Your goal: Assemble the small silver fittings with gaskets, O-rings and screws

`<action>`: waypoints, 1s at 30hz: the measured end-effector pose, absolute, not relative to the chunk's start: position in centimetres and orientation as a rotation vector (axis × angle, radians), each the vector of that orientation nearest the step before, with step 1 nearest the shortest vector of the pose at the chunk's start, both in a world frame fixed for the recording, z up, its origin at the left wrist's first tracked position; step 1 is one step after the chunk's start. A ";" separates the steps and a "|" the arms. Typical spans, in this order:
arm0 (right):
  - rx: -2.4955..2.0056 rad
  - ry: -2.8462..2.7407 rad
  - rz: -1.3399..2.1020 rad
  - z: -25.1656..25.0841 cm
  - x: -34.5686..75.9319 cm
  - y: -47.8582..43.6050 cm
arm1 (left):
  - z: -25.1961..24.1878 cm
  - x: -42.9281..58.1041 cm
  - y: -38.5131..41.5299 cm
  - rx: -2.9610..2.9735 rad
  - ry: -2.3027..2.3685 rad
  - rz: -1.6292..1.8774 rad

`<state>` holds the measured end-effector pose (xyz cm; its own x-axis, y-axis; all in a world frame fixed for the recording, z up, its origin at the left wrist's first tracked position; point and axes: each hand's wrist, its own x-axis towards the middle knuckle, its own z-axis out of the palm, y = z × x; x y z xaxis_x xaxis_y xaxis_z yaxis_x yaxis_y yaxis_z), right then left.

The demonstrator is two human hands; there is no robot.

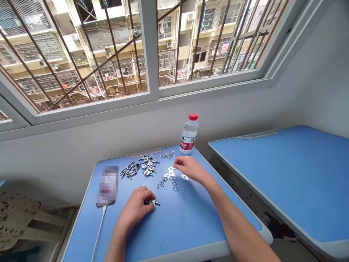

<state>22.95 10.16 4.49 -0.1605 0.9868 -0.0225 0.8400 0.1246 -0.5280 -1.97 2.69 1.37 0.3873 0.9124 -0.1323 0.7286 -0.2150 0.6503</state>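
My left hand rests on the blue table with its thumb and fingers closed around a small metal fitting. A short stem on the fitting points right. Over the far right of the table, my right hand has its fingertips pinched beside the white flat gaskets; whatever is between them is too small to make out. A single gasket lies under that hand's wrist side. Several black O-rings are spread nearer to me. Similar metal fittings sit in a pile farther back, with darker-faced ones to their left.
Small screws lie near a thin rod at the back. A red-capped water bottle stands at the far right corner. On the left lies a phone with a white cable. Another blue table stands to the right.
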 end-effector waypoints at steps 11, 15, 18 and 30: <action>-1.853 -2.060 0.695 3.1 24.4 11.3 | 2.4 -2.6 2.5 1.868 1.405 0.355; -1.860 -2.094 0.728 3.0 24.4 11.2 | 2.7 -2.6 2.6 1.876 1.409 0.249; -1.895 -2.103 0.727 3.1 24.5 11.1 | 2.7 -2.6 2.7 1.891 1.413 0.224; -1.943 -2.178 0.769 3.9 24.1 10.7 | 2.6 -2.5 2.8 1.894 1.423 0.213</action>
